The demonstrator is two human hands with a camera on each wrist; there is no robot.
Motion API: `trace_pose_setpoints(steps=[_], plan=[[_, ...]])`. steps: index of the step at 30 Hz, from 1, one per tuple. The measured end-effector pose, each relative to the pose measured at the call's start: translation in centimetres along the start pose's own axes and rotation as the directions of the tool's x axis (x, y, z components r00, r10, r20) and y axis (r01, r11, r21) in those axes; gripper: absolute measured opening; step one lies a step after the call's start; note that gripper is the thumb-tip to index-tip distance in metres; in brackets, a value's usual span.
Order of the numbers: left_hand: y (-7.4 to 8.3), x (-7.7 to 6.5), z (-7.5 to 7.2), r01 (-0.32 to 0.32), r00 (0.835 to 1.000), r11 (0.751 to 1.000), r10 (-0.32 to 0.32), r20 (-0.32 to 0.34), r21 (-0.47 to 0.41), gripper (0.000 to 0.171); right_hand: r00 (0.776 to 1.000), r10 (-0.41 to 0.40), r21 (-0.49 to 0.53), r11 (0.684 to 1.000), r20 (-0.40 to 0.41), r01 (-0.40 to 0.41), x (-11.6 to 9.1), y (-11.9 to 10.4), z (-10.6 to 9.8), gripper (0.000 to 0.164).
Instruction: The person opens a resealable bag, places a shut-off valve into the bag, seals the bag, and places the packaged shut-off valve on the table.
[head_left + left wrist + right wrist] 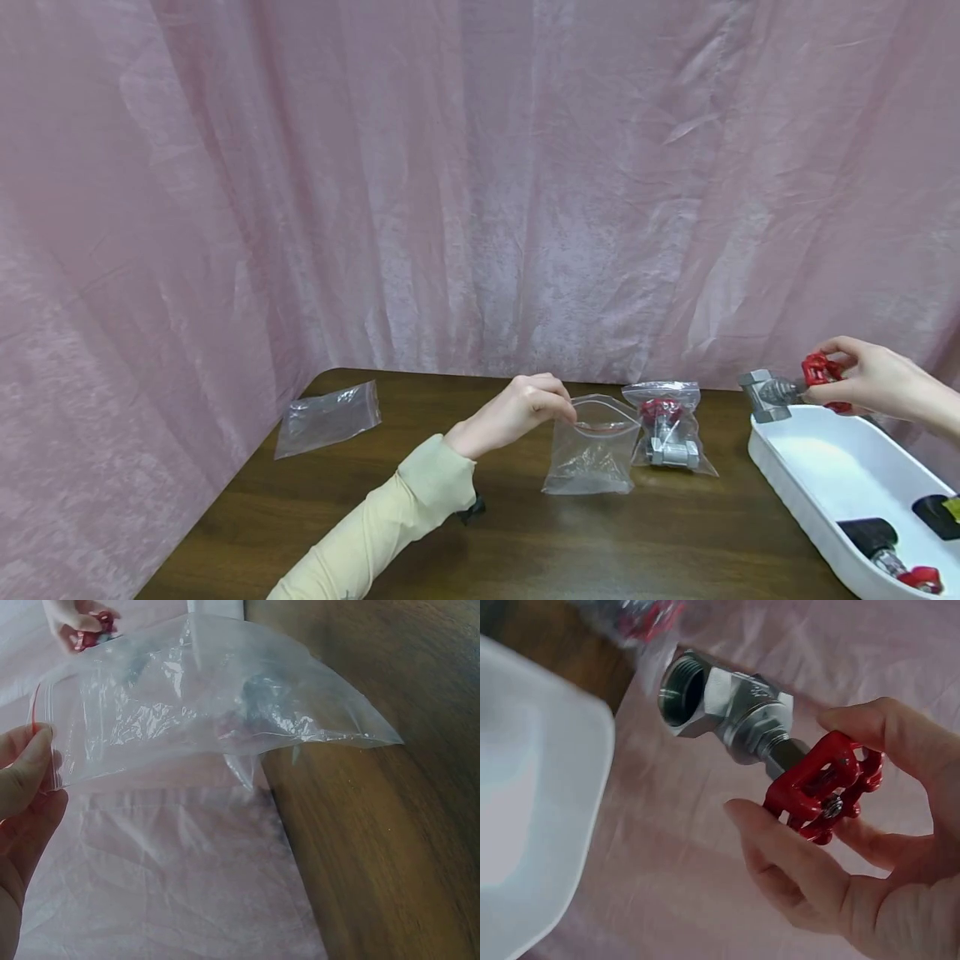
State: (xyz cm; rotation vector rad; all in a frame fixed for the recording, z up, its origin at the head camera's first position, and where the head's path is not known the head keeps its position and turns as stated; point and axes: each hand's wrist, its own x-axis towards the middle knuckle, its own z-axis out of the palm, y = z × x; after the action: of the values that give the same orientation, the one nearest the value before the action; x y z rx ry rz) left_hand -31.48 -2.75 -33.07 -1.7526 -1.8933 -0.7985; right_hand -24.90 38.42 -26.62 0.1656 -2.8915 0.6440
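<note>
My left hand [528, 408] pinches the top edge of a clear zip bag [592, 462], whose mouth gapes beside the fingers. In the left wrist view the thumb and fingers [30, 769] grip the bag by its red-lined seal. Over the far-left corner of the white bin, my right hand [873, 379] holds a metal valve [768, 396] by its red handwheel [825, 787]. The right wrist view shows the valve's threaded opening pointing away from the hand. A second zip bag [675, 425], with a red-handled valve inside, lies right of the first.
The white bin [795, 500] stands at the right, with a black-and-red valve [877, 542] and another black part [937, 515] inside. A flat clear bag [330, 419] lies at the table's left. Pink curtain [480, 192] hangs behind the brown table [675, 542].
</note>
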Motion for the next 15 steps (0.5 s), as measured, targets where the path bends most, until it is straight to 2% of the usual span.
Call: trace_pose_setpoints(steps=[7,10,15], plan=[[-0.2,-0.1,0.2,0.016,1.0,1.0,-0.016,0.005,-0.019,0.013,0.99,-0.119,0.072,0.99,-0.07,0.124,-0.3,-4.3,0.4,0.056],[-0.2,-0.1,0.2,0.02,1.0,1.0,-0.02,0.008,-0.022,0.014,0.984,-0.153,0.147,0.975,-0.087,0.164,-0.4,-5.9,0.5,0.056],[-0.3,-0.1,0.2,0.018,1.0,1.0,-0.018,0.008,-0.016,0.014,0.972,-0.206,0.212,0.951,-0.117,0.227,-0.7,-8.5,0.6,0.054]])
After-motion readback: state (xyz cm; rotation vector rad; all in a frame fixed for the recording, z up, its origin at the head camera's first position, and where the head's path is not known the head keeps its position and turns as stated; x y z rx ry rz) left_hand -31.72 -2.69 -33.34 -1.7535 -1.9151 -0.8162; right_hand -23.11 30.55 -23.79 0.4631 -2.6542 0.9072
